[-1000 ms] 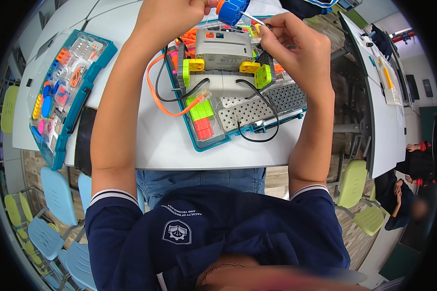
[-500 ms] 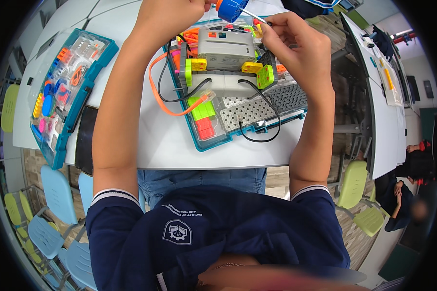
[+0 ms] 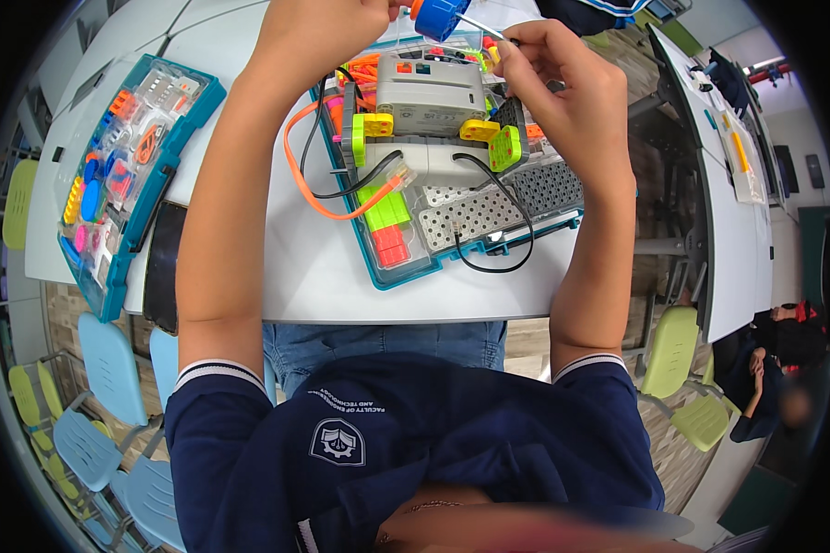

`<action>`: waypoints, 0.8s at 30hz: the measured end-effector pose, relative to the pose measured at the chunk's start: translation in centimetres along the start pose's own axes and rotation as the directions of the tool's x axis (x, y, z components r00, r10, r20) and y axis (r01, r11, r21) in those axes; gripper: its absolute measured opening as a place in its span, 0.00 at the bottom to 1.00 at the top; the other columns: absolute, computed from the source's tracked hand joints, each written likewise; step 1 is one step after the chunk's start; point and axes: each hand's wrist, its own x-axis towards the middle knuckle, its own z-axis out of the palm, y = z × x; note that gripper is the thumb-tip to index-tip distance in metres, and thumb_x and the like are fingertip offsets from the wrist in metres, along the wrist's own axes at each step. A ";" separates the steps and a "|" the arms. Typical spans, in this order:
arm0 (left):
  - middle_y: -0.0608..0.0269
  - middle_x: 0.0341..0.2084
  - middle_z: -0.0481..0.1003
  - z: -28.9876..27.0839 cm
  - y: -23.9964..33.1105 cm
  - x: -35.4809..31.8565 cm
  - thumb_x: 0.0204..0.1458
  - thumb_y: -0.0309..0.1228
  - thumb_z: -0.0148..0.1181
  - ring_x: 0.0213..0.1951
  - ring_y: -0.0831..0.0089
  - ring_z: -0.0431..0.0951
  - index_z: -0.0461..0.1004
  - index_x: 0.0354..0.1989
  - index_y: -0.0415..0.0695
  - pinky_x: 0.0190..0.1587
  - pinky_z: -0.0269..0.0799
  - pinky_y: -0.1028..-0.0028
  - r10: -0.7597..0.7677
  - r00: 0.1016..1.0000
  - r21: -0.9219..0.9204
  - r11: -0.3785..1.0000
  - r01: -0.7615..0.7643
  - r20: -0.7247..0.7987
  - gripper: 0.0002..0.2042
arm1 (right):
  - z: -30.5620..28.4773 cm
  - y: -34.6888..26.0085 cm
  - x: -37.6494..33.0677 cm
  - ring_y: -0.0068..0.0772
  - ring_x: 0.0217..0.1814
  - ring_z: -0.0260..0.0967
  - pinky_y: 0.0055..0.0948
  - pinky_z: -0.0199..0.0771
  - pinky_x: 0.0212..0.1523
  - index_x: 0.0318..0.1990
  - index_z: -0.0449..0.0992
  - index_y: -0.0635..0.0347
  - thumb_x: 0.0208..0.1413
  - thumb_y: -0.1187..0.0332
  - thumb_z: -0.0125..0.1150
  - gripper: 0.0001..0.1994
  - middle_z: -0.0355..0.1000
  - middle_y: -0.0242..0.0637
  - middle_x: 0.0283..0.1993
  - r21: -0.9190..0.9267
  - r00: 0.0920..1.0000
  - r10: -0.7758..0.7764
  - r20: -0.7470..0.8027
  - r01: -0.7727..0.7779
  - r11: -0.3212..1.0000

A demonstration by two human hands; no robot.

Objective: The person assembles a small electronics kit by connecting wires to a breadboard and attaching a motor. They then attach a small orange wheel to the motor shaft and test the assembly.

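At the top edge, my left hand [image 3: 332,28] is closed, its fingertips at the orange side of a blue wheel [image 3: 436,18]; the picture's edge cuts off part of this grip. A thin metal rod [image 3: 481,29] runs from the wheel to my right hand [image 3: 563,83], which pinches its dark end between thumb and fingers. Below the wheel stands a grey controller block [image 3: 431,92] with yellow and lime connectors at its sides. Black cables [image 3: 532,217] and an orange cable [image 3: 297,166] loop from the assembly, which rests on an open teal-edged parts case [image 3: 406,278].
Left on the white table [image 3: 318,290], a second teal case [image 3: 111,300] holds colourful parts in compartments. A dark phone-like slab [image 3: 164,267] lies beside my left forearm. Blue chairs [image 3: 111,369] stand at left, a green chair [image 3: 670,350] at right. People sit farther right.
Both hands stay almost in place, with the wheel and rod between them. My right fingers have shifted very slightly around the rod's end.
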 end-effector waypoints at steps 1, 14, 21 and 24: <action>0.53 0.21 0.80 0.0 0.0 0.0 0.51 0.20 0.56 0.25 0.60 0.82 0.79 0.29 0.37 0.30 0.75 0.66 0.003 1.000 -0.011 1.000 -0.003 -0.001 0.05 | 0.0 0.0 0.0 0.16 0.36 0.80 0.17 0.80 0.35 0.41 0.80 0.63 0.61 0.69 0.67 0.07 0.82 0.31 0.31 0.011 1.000 0.007 -0.013 -0.007 1.000; 0.52 0.20 0.79 0.1 -0.4 0.0 0.51 0.19 0.55 0.24 0.62 0.82 0.78 0.29 0.36 0.29 0.74 0.67 0.021 1.000 -0.045 0.999 -0.020 0.019 0.05 | 0.3 0.2 0.0 0.22 0.24 0.77 0.21 0.77 0.28 0.34 0.78 0.62 0.55 0.67 0.72 0.09 0.79 0.35 0.25 -0.003 0.993 -0.061 -0.098 0.061 0.998; 0.52 0.20 0.79 -0.1 0.0 -0.1 0.51 0.19 0.56 0.24 0.62 0.82 0.78 0.29 0.36 0.30 0.74 0.67 0.023 1.000 -0.007 1.000 -0.023 0.008 0.04 | -0.1 0.1 0.0 0.18 0.24 0.75 0.19 0.76 0.29 0.36 0.79 0.62 0.56 0.69 0.70 0.07 0.79 0.32 0.25 0.113 0.998 0.028 -0.054 -0.021 0.993; 0.52 0.20 0.79 0.1 -0.2 -0.1 0.51 0.20 0.56 0.25 0.61 0.82 0.78 0.29 0.36 0.30 0.74 0.66 -0.009 1.000 -0.016 1.000 0.009 0.009 0.04 | -0.4 0.1 0.0 0.15 0.30 0.77 0.16 0.76 0.30 0.40 0.81 0.64 0.58 0.70 0.69 0.07 0.80 0.31 0.27 0.048 1.000 0.026 -0.016 -0.025 0.999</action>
